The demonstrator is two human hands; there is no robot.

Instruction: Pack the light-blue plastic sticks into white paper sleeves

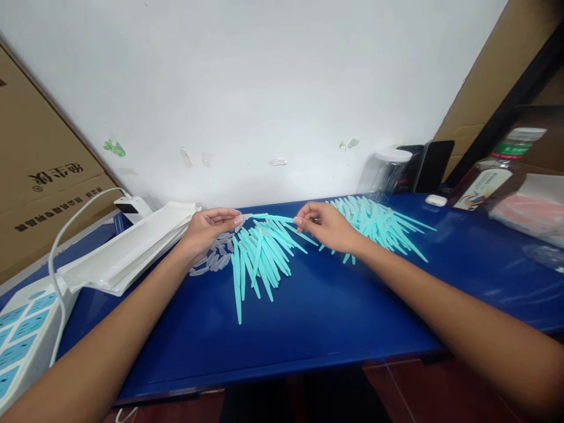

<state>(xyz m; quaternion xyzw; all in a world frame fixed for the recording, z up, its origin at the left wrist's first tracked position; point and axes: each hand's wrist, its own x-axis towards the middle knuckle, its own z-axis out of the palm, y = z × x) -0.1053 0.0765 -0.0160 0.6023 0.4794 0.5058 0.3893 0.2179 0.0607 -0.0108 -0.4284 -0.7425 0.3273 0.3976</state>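
Observation:
My left hand (215, 226) pinches a small translucent cap (246, 217) between thumb and fingertips. A slim turquoise tapered stick (282, 218) lies in the pinch of my right hand (319, 223), its far end pointing at the cap. Whether the two touch or fit together I cannot tell. Beneath and between my hands is a fanned pile of turquoise sticks (262, 255). Several loose translucent caps (218, 258) lie left of that pile, partly behind my left hand. To the right, partly covered by my right hand, is a second pile of sticks (374, 226) with pale pieces at their upper ends.
White flat bags (132, 252) and a power strip (30, 329) with a white cable are at left. A lidded clear jar (388, 173), a dark phone (434, 166), a white earbud case (436, 200) and a bottle (489, 176) stand at right. A wall backs the blue table (308, 323).

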